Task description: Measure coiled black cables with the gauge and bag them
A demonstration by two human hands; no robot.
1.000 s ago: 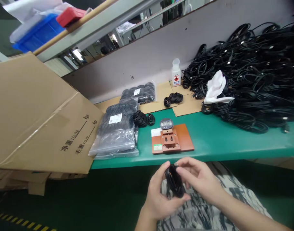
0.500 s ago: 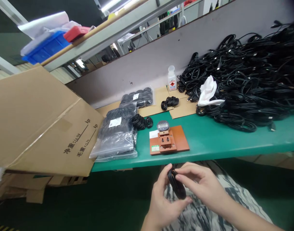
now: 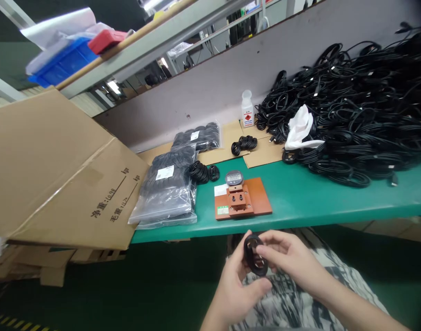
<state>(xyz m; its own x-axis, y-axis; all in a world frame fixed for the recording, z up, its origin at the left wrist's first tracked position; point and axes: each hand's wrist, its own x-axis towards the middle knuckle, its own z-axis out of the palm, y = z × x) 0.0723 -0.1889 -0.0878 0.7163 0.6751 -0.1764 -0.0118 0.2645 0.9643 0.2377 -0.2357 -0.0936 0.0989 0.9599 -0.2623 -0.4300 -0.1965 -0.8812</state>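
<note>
A small coiled black cable is held over my lap, below the bench's front edge. My left hand cups it from underneath with thumb and fingers closed round the coil. My right hand pinches its right side with the fingertips. Just above on the green bench sits an orange test fixture with a round digital gauge.
A big heap of black cables with a white cloth fills the right of the bench. Clear bags of coiled cables, loose coils, a white bottle and a tilted cardboard box lie to the left.
The coil has turned in my hands from edge-on to face-on, showing its open ring. Both hands stay over my lap; the view has shifted slightly.
</note>
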